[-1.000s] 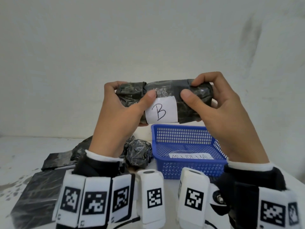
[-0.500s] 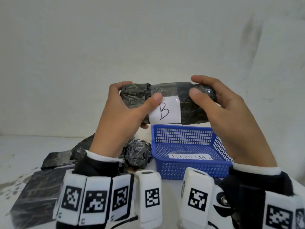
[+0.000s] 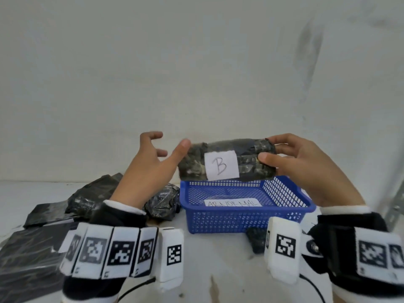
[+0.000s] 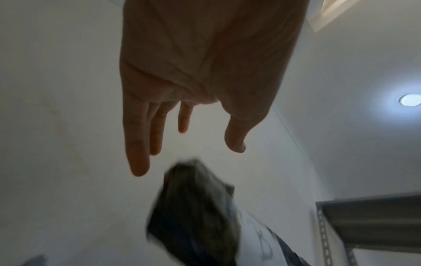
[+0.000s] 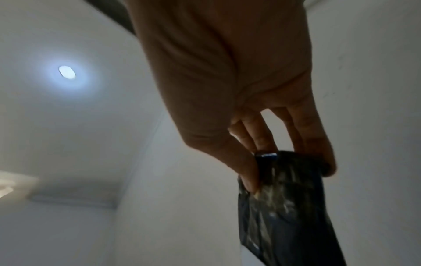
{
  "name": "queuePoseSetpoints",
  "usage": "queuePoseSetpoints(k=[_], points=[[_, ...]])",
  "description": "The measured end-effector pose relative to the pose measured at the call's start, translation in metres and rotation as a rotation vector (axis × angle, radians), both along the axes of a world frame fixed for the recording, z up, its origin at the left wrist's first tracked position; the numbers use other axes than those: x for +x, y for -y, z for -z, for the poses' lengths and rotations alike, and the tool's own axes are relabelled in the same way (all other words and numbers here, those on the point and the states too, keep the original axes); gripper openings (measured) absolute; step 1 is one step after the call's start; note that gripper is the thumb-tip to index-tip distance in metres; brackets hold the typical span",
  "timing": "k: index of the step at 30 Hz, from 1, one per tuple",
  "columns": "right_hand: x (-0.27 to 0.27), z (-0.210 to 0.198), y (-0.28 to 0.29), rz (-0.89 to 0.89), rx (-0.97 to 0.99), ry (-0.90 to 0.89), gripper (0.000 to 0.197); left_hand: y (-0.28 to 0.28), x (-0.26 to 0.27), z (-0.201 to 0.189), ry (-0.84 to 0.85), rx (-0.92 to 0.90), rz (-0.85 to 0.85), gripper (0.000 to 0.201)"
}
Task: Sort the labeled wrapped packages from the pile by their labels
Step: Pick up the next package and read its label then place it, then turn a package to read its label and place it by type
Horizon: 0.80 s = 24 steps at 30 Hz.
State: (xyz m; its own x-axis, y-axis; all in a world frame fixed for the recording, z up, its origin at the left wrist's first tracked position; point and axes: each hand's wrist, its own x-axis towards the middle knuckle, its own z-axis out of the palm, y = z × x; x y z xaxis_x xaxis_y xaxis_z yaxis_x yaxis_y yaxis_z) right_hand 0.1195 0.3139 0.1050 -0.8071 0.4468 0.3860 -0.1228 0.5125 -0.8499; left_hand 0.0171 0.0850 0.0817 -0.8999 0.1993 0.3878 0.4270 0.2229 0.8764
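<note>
Our right hand [image 3: 306,169] pinches one end of the crinkled, black plastic-wrapped oblong package [image 3: 227,164], thumb on the near face and fingers curled over the top, holding it level in the air above the blue perforated plastic basket [image 3: 244,211]. From the right wrist view, the thumb and fingers clamp the glossy wrap of the package [image 5: 289,207] at its end. A smooth white paper label [image 3: 221,165] marked "B" faces us on the package's middle. Our left hand [image 3: 148,169] is spread open with fingers apart, its thumb tip just beside the package's left end; we cannot tell whether it touches. A white paper strip [image 3: 232,203] with handwriting lies flat inside the basket. Left of the basket on the white table [image 3: 207,259], a heap of wrinkled black wrapped packages [image 3: 94,200] rests, some rounded, some flat.
</note>
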Motion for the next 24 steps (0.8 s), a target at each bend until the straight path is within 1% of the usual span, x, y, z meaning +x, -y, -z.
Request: queuePoseSetpoints(k=[2, 4, 5, 7, 9, 10, 12, 14, 18, 20, 24], points=[[-0.010, 0.006, -0.021, 0.070, 0.015, 0.052, 0.023, -0.005, -0.010, 0.011, 0.039, -0.156, -0.004, 0.064], [-0.022, 0.019, -0.043, 0.133, 0.047, 0.131, 0.021, -0.013, -0.019, 0.024, 0.075, -0.372, 0.023, 0.054], [-0.028, 0.027, -0.055, 0.170, 0.078, 0.177, 0.021, -0.017, -0.023, 0.031, 0.095, -0.475, 0.063, 0.055], [-0.039, 0.044, -0.075, 0.250, 0.167, 0.281, 0.026, -0.025, -0.030, 0.045, 0.127, -0.658, 0.177, 0.065], [-0.045, 0.057, -0.090, 0.308, 0.241, 0.397, 0.031, -0.030, -0.032, 0.055, 0.142, -0.768, 0.277, 0.077], [-0.047, 0.062, -0.095, 0.319, 0.258, 0.447, 0.032, -0.032, -0.031, 0.058, 0.138, -0.800, 0.308, 0.080], [-0.049, 0.070, -0.102, 0.313, 0.299, 0.527, 0.036, -0.036, -0.029, 0.063, 0.093, -0.838, 0.318, 0.078], [-0.051, 0.074, -0.108, 0.289, 0.372, 0.586, 0.037, -0.038, -0.027, 0.067, 0.041, -0.864, 0.276, 0.076], [-0.053, 0.074, -0.118, 0.267, 0.521, 0.686, 0.028, -0.042, -0.027, 0.073, 0.001, -0.927, 0.195, 0.077], [-0.054, 0.075, -0.121, 0.260, 0.581, 0.737, 0.026, -0.042, -0.027, 0.075, 0.001, -0.928, 0.184, 0.078], [-0.062, 0.077, -0.123, 0.222, 0.724, 0.842, 0.028, -0.042, -0.025, 0.074, 0.009, -0.947, 0.162, 0.079]])
